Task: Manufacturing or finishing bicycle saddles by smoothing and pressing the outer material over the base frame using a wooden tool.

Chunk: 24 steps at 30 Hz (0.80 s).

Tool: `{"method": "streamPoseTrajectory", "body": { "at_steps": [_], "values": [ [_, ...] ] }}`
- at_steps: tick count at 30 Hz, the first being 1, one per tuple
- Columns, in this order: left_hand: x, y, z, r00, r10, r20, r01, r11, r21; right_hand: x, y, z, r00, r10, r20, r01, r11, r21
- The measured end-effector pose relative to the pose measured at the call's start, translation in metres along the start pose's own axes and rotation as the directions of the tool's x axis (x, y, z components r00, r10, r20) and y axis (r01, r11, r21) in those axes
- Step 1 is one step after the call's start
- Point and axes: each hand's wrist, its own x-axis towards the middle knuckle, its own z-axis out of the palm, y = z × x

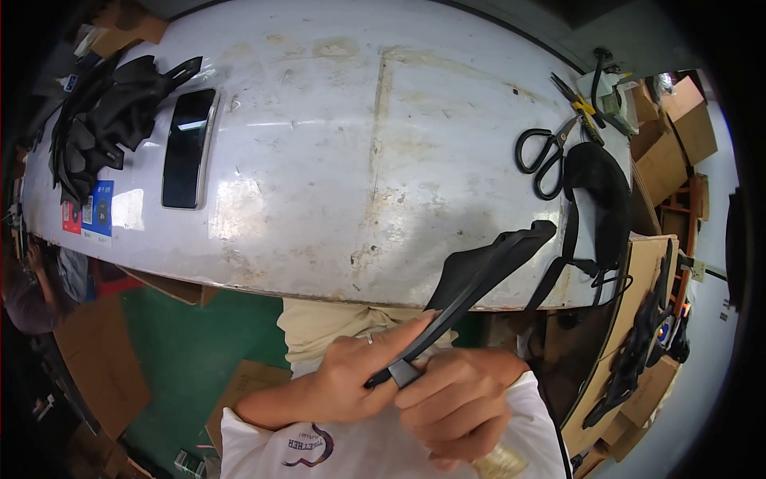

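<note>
A long black moulded part is held at its lower end by my left hand, fingers wrapped round it. It slants up and to the right over the table's near edge. Close beside that hand, my right hand is closed round a tool with a yellowish handle, which sticks out below the fist. A flat grey blade-like piece shows at the right thumb, against the black part. Whether it belongs to that tool, I cannot tell for certain.
On the white table lie a phone and a pile of black moulded parts at left. Black-handled scissors, a yellow-handled tool and a black strapped item lie at right. Cardboard boxes stand beyond; another person is at far left.
</note>
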Motion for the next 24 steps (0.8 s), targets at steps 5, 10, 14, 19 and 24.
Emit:
{"method": "streamPoseTrajectory", "body": {
  "at_steps": [5, 10, 14, 19, 24],
  "values": [
    [0.005, 0.004, -0.02, 0.986, -0.145, 0.077, 0.151, 0.985, -0.087, 0.012, -0.006, -0.057, 0.999, 0.048, 0.027, -0.05, 0.994, 0.095],
    [0.016, 0.004, -0.045, 0.971, 0.019, 0.237, -0.084, 0.96, 0.267, 0.038, -0.009, -0.083, 0.978, -0.075, 0.193, 0.09, 0.993, -0.073],
    [0.019, 0.003, -0.051, 0.947, -0.033, 0.318, -0.052, 0.966, 0.255, 0.039, -0.014, -0.089, 0.957, -0.11, 0.267, 0.17, 0.962, -0.213],
    [0.018, 0.0, -0.029, 0.935, -0.033, 0.354, 0.09, 0.985, -0.145, 0.022, -0.018, -0.072, 0.946, -0.096, 0.309, 0.19, 0.938, -0.291],
    [0.026, 0.004, -0.013, 0.949, -0.077, 0.305, 0.102, 0.993, -0.066, -0.005, -0.002, -0.016, 0.981, -0.175, -0.082, 0.146, 0.949, -0.28]
  ]
}}
